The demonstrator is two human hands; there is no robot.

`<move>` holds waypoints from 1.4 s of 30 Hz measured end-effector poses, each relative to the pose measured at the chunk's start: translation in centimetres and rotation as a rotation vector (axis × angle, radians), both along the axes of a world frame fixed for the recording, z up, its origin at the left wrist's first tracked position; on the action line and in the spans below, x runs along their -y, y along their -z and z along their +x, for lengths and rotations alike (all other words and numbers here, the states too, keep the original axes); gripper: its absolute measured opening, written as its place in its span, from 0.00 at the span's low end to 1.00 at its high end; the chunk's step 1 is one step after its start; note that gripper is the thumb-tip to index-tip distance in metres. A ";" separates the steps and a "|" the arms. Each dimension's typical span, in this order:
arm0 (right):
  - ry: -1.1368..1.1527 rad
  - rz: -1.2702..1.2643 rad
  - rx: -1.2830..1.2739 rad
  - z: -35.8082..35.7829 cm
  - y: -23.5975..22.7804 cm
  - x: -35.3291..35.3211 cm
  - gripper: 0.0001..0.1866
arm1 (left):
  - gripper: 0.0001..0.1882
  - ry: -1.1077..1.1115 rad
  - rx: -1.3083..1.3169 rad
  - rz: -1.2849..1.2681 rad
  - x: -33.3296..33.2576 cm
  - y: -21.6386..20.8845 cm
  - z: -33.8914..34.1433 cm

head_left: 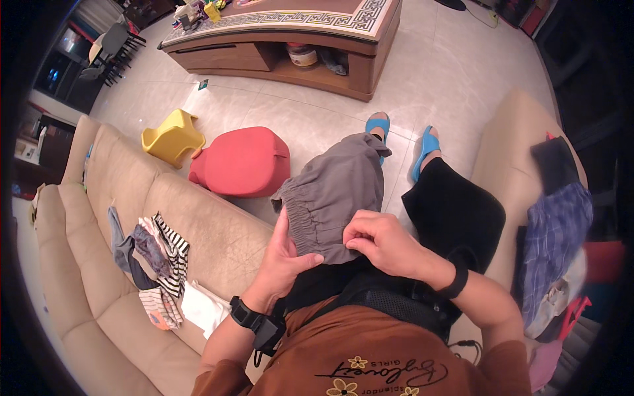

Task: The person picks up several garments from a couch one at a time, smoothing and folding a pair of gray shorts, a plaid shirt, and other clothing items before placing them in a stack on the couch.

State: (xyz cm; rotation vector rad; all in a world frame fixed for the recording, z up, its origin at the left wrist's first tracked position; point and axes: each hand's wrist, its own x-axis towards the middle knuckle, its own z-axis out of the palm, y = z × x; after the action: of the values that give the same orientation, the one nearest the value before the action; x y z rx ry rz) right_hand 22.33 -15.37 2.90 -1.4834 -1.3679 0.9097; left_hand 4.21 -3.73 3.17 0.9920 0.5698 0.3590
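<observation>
Using the red stool (244,162) as reference. Gray elastic-edged garment (340,188) is right of the stool and nearer the body, draped over the wearer's lap and left leg; pants or shorts, can't tell. Its gathered elastic band (302,224) runs along the side facing the stool, cloth bunched at the far end. Left hand (287,261), on the near side of the stool, grips the band's near end: thumb on top, fingers along the edge, partly hidden by cloth. Right hand (380,241), farther right of the stool, is curled with thumb and index together at the garment's near right edge; looks like a pinch on the fabric, contact partly hidden. Boxy black device (261,323) on left wrist, black band (456,278) on right. Yellow step stool (173,137) sits just left of the red stool. Tan sofa (218,221) runs left of and nearer than the red stool, carrying a black-and-white striped garment (177,257), other small clothes and a white cloth (203,307). Well right of the stool, blue plaid garment (558,218) lies on another tan seat (512,132). Beyond the stool: low brown counter (376,63), white tub (302,55) on its shelf. Blue slippers (426,152) are right of the stool, on the wearer's feet.
</observation>
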 end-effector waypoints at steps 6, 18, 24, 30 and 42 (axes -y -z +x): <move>0.116 0.061 -0.100 0.1 -1.2 0.0 0.03 | 0.55 0.002 0.060 -0.149 0.3 -0.8 0.1; 0.367 -0.441 -0.039 8.6 6.7 2.5 0.10 | 0.41 -0.139 -0.012 -0.330 -1.9 1.4 -2.6; 0.419 -0.868 -0.575 6.8 15.6 3.8 0.17 | 0.30 -0.156 -0.097 -0.449 -3.7 4.2 -3.8; 0.186 -0.711 -0.695 6.5 17.2 4.2 0.23 | 0.35 -0.031 -0.731 0.553 -3.3 5.0 -2.7; 0.122 -0.938 -1.087 5.5 20.7 3.5 0.37 | 0.16 0.198 -0.860 1.291 1.9 3.4 2.9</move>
State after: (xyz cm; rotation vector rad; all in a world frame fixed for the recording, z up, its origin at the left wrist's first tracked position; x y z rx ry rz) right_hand 27.86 -18.86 -17.78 -1.2563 -0.0031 2.0142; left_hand 7.06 -5.63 -0.20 2.4845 1.0211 0.0582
